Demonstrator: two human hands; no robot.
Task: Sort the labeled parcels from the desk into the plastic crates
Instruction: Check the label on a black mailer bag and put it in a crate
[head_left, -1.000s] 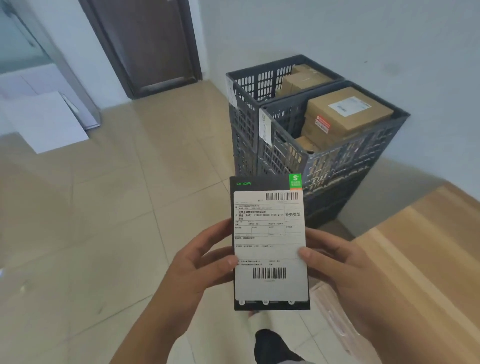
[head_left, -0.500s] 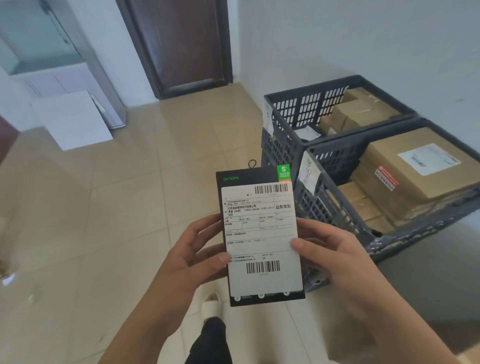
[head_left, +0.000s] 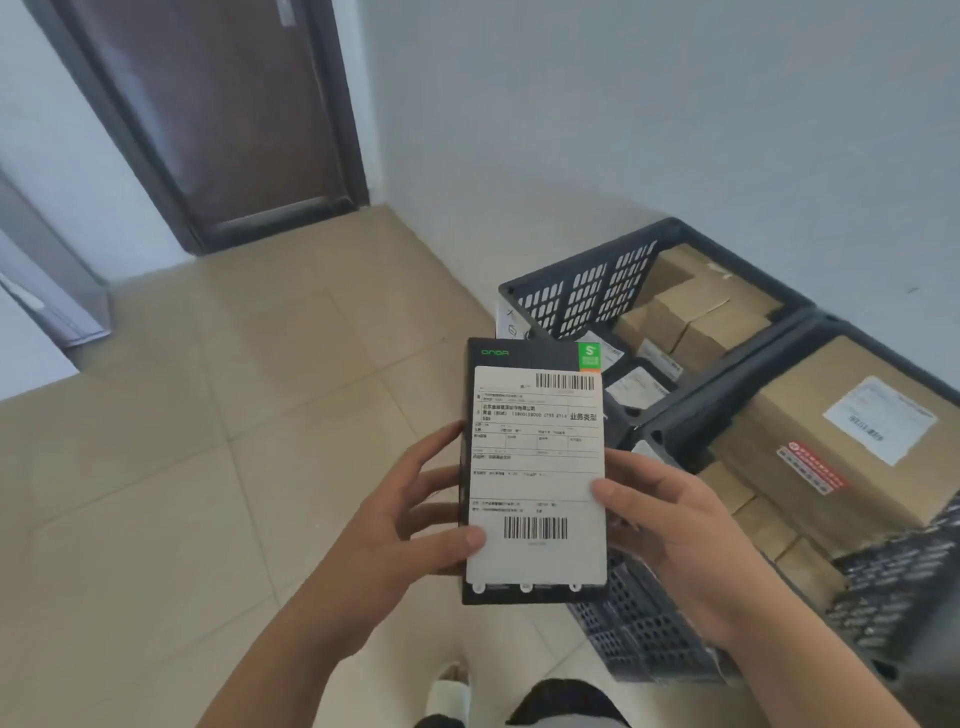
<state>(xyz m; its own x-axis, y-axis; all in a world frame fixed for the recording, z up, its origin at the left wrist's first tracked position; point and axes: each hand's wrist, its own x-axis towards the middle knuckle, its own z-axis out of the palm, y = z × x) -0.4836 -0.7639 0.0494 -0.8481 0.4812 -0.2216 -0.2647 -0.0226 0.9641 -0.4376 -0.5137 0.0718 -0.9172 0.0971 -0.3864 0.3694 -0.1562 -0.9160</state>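
I hold a flat black parcel (head_left: 535, 478) with a white shipping label upright in front of me. My left hand (head_left: 415, 525) grips its left edge, thumb on the label near the lower barcode. My right hand (head_left: 670, 530) grips the right edge, thumb on the label. Two dark grey plastic crates stand to the right by the wall. The far crate (head_left: 582, 283) holds several small cardboard boxes and black labeled packs. The near crate (head_left: 883, 613) holds a large labeled cardboard box (head_left: 841, 457) over smaller ones.
Beige tiled floor (head_left: 182, 493) spreads to the left and ahead. A dark brown door (head_left: 234, 114) stands at the back left, with a white wall (head_left: 649, 104) behind the crates. My foot in a white shoe (head_left: 449, 693) shows at the bottom.
I have come closer to the crates, which now sit lower and nearer on my right. The desk has left the view. Both hands keep the same hold on the parcel.
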